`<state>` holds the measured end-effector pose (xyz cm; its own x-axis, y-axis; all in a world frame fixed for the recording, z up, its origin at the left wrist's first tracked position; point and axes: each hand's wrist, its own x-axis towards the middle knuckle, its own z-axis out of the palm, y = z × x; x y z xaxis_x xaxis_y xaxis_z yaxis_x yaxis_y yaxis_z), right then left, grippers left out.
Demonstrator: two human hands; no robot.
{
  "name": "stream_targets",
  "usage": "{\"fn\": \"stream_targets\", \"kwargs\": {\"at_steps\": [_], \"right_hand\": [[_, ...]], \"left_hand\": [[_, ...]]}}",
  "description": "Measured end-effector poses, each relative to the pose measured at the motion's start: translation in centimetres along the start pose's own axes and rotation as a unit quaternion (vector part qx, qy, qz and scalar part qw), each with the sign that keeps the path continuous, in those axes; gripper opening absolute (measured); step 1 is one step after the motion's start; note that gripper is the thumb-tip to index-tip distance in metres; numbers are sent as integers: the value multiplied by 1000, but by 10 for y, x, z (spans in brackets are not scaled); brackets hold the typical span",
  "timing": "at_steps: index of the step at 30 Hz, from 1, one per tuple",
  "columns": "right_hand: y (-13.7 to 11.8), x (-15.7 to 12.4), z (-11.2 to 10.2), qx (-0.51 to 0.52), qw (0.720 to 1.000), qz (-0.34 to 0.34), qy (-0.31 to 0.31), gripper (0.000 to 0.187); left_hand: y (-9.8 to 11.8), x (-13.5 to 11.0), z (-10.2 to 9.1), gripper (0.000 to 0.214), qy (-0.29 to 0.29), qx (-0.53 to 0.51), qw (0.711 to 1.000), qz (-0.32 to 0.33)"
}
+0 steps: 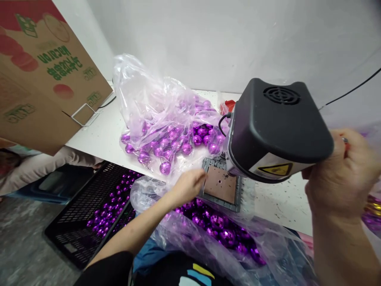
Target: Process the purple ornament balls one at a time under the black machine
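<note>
My left hand [190, 182] is closed at the left edge of a square brown plate [220, 184] set in a grey frame. What its fingers hold, if anything, is hidden. Above the plate stands a machine with a black rounded cover [282, 119], a fan grille on top and a yellow warning label. Beside that cover, my right hand [342, 174] is closed with the fingers curled; the cover hides what it grips. Shiny purple balls [165, 167] lie in a clear plastic bag on the table. More purple mirror balls [228, 236] fill an open bag over my lap.
A printed cardboard box [44, 79] stands at the left. Below it, a black plastic crate [65, 226] on the floor holds small purple balls. Another person's leg [53, 169] shows beside it. The white table [98, 137] meets the wall, and a black cable [354, 89] runs right.
</note>
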<state>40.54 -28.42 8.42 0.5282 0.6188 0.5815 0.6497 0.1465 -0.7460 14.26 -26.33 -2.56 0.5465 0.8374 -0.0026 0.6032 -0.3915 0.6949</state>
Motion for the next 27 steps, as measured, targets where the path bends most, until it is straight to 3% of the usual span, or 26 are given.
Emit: {"fn": "stream_targets", "kwargs": {"at_steps": [2, 5, 8, 11, 14, 16, 19, 23, 25, 27], "right_hand": [[0, 0, 0, -10, 1000, 3, -2, 49], [-4, 0, -2, -5, 999, 22, -25, 48], [-7, 0, -5, 9, 999, 28, -44, 48], [-6, 1, -6, 15, 999, 17, -48, 49], [-4, 0, -3, 25, 999, 11, -39, 50], [-4, 0, 0, 40, 999, 14, -30, 50], [-5, -2, 2, 53, 998, 20, -20, 51], [-8, -2, 2, 68, 997, 27, -22, 52], [-9, -1, 2, 70, 997, 30, -26, 52], [-8, 0, 1, 72, 997, 28, -32, 52]], "left_hand": [[-9, 51, -11, 35, 85, 56, 994, 32], [-31, 115, -15, 39, 127, 156, 979, -44], [-50, 140, -16, 35, 135, 155, 977, -63], [-59, 129, -25, 45, 145, 117, 980, -66], [-58, 97, -36, 56, 121, -122, 983, -65], [-53, 73, -39, 62, 66, -320, 943, -67], [-45, 43, -32, 60, 0, -476, 876, -78], [-32, 22, -7, 54, -24, -542, 833, -105], [-26, 18, 6, 51, -15, -520, 846, -112], [-19, 17, 17, 49, 3, -468, 878, -101]]}}
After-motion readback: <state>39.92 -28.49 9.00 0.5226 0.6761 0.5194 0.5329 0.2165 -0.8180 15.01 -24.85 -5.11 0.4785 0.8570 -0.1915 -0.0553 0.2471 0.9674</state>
